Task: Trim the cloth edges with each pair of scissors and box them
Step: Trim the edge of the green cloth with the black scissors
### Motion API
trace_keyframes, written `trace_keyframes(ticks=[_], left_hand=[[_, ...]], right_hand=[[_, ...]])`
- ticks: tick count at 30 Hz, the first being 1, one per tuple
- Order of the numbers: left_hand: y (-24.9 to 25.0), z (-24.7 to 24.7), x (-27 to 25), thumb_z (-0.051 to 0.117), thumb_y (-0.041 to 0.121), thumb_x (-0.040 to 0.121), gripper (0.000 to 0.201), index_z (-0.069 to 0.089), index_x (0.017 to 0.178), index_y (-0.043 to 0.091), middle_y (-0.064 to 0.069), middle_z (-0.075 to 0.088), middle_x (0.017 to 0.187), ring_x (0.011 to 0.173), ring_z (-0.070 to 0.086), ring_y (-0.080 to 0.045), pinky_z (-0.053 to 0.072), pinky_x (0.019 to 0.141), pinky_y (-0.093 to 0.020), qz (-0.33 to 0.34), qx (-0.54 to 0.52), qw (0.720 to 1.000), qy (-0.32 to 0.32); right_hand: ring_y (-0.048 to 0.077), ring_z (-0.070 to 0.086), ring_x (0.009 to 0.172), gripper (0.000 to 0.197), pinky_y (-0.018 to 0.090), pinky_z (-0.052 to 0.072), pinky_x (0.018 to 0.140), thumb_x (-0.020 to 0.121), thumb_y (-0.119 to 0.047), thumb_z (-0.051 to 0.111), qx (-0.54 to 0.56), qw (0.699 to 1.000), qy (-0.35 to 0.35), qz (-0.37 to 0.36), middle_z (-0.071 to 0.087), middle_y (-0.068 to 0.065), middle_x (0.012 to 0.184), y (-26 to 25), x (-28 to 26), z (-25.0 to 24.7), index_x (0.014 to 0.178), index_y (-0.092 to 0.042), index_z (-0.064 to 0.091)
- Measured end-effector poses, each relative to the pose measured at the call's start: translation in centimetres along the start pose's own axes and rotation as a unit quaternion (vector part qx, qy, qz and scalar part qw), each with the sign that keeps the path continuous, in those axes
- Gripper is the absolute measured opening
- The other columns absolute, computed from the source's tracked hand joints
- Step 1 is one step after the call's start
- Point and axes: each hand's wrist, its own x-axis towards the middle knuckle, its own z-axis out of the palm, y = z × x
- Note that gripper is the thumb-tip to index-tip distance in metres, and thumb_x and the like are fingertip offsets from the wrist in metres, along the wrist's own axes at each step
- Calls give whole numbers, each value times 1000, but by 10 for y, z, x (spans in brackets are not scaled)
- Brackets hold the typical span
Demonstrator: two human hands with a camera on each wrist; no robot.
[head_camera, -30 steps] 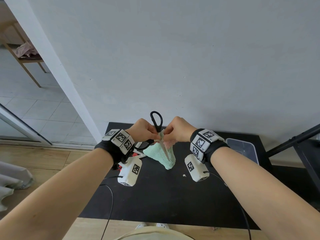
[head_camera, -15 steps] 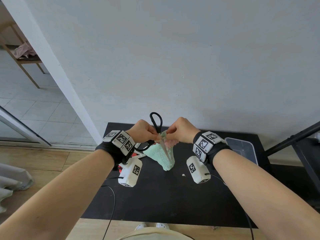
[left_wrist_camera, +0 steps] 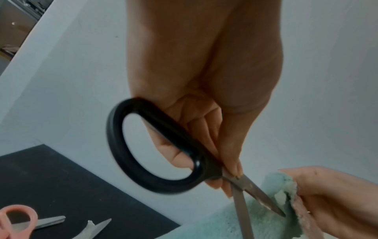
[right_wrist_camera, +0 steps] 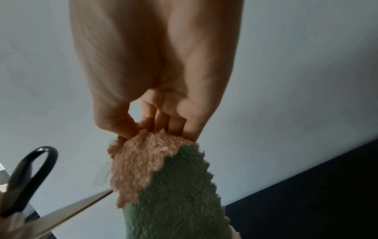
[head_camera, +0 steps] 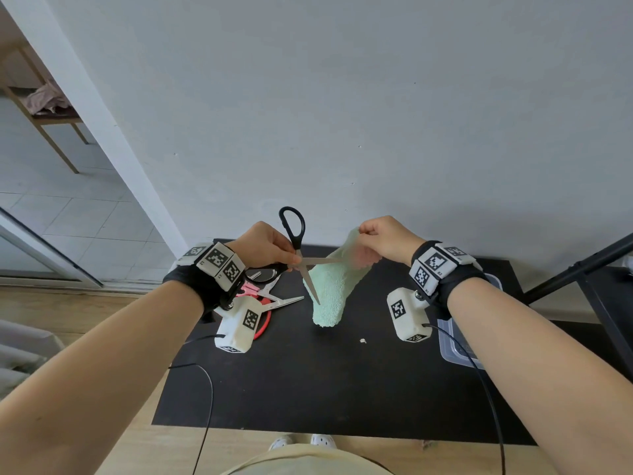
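Left hand (head_camera: 265, 246) grips the black scissors (head_camera: 294, 241) near the pivot, fingers curled round the handles, blades spread wide above the black table (head_camera: 308, 389). One blade reaches across into the green cloth (head_camera: 330, 289). Right hand (head_camera: 387, 240) pinches the cloth's top edge and holds it up, lower end hanging to the tabletop. Pink scissors (head_camera: 270, 298) lie on the table beside the left wrist. Over by the right forearm, a clear plastic box (head_camera: 455, 351).
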Motion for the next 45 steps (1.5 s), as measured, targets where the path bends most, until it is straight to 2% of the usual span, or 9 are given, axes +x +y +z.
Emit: trace_keyframes(ticks=[2, 6, 11, 18, 22, 29, 34, 41, 45], left_hand=[[-2, -3, -1, 74, 14, 79, 6, 76, 74, 13, 13, 64, 54, 59, 55, -1, 44, 65, -9, -4, 8, 1000, 5], [-1, 0, -1, 73, 15, 79, 11, 75, 69, 19, 13, 65, 55, 57, 56, 3, 45, 65, -7, -2, 13, 1000, -4], [6, 8, 0, 76, 16, 76, 9, 75, 69, 12, 6, 67, 59, 66, 56, -10, 48, 76, -24, 8, -9, 1000, -6], [11, 12, 3, 76, 11, 77, 6, 74, 72, 8, 10, 65, 52, 49, 55, 2, 47, 62, -13, 15, -12, 1000, 2], [9, 12, 1, 76, 14, 77, 9, 74, 68, 15, 9, 66, 56, 59, 55, -5, 46, 65, -17, 24, -6, 1000, -4], [5, 14, -1, 75, 17, 78, 7, 74, 71, 17, 11, 68, 59, 70, 59, -10, 48, 73, -22, 49, 11, 999, -20], [5, 16, 0, 74, 16, 79, 11, 72, 69, 21, 14, 67, 56, 59, 59, 0, 48, 68, -16, 53, 14, 998, -34], [7, 17, 4, 72, 14, 80, 6, 74, 74, 15, 15, 66, 55, 63, 56, -5, 46, 69, -19, 43, 17, 999, -29], [-10, 5, 4, 71, 14, 81, 13, 73, 69, 17, 9, 66, 57, 59, 53, -7, 44, 62, -15, 14, 30, 999, -19]], right_hand=[[22, 57, 78, 20, 34, 47, 74, 90, -10, 57, 13, 1000, -1, 5, 67, 29, 97, 3, 1, -3, 91, 7, 67], [16, 61, 88, 13, 30, 49, 88, 90, -7, 57, 48, 997, -47, -25, 67, 7, 93, -10, -1, 2, 98, -4, 68], [9, 64, 84, 7, 21, 51, 85, 87, -12, 66, 100, 987, -111, -62, 69, -2, 89, -26, -2, 16, 93, -16, 69], [7, 63, 80, 18, 20, 50, 79, 78, -22, 76, 18, 989, -136, -51, 73, 2, 90, -31, -1, 27, 94, -13, 75], [3, 59, 68, 17, 7, 45, 60, 79, -21, 76, -10, 990, -128, -55, 67, -8, 74, -32, 0, 31, 92, -12, 75], [-6, 57, 60, 14, 5, 43, 60, 83, -21, 72, -49, 987, -142, -65, 64, -14, 71, -25, -1, 25, 94, -12, 75], [1, 60, 68, 15, 13, 49, 70, 83, -18, 71, -41, 988, -139, -49, 67, -10, 76, -15, -4, 19, 96, -12, 75], [-11, 56, 56, 14, 5, 44, 62, 83, -16, 71, -37, 990, -132, -46, 66, -13, 72, -5, -4, 11, 96, -11, 75], [2, 56, 63, 13, 12, 45, 63, 83, -15, 70, -58, 993, -102, -15, 67, 1, 75, 19, -8, -5, 93, -7, 75]])
